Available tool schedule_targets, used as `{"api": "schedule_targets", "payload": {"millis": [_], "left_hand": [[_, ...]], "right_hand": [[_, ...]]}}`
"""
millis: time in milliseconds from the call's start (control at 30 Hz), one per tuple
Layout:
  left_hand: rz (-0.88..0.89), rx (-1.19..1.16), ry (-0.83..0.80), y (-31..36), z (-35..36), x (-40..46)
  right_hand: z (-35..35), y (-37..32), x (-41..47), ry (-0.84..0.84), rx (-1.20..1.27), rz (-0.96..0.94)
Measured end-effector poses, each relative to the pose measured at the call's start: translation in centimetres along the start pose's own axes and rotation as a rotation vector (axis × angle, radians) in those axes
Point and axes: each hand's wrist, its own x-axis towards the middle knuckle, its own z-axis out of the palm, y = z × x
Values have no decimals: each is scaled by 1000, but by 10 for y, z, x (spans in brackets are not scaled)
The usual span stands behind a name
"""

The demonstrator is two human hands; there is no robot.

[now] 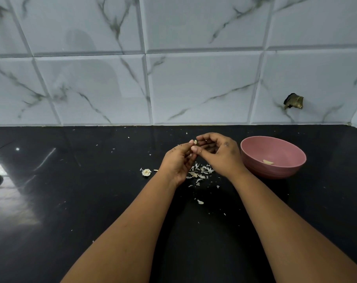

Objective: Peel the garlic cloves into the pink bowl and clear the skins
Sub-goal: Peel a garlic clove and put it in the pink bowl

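Left hand: our fingers curl up and the thumb and fingertip pinch a small pale garlic clove held above the counter.
Right hand: our fingers curl toward the left hand, thumb tip meeting it just below the clove; we cannot tell whether this grip also has hold of the clove or its skin.
Pink bowl: it stands upright on the counter just right of our right hand, with one peeled clove lying inside.
Skins: a loose heap of pale flakes lies on the counter below our hands, with smaller bits scattered around.
Garlic stub: it rests on the counter left of our left wrist, apart from the heap.
Counter: black and glossy, backed by a wall of marbled tiles.
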Motion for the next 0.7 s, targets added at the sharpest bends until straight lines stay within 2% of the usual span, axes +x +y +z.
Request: {"api": "schedule_targets", "payload": {"millis": [300,533,700], "left_hand": [[-89,86,-24,0,5,-8],[-221,91,-102,3,7,-11],[-230,74,-83,4,7,-10]], "right_hand": [[-3,3,2,39,-37,-4],[-5,4,2,-55,259,130],[-2,2,2,-66,232,166]]}}
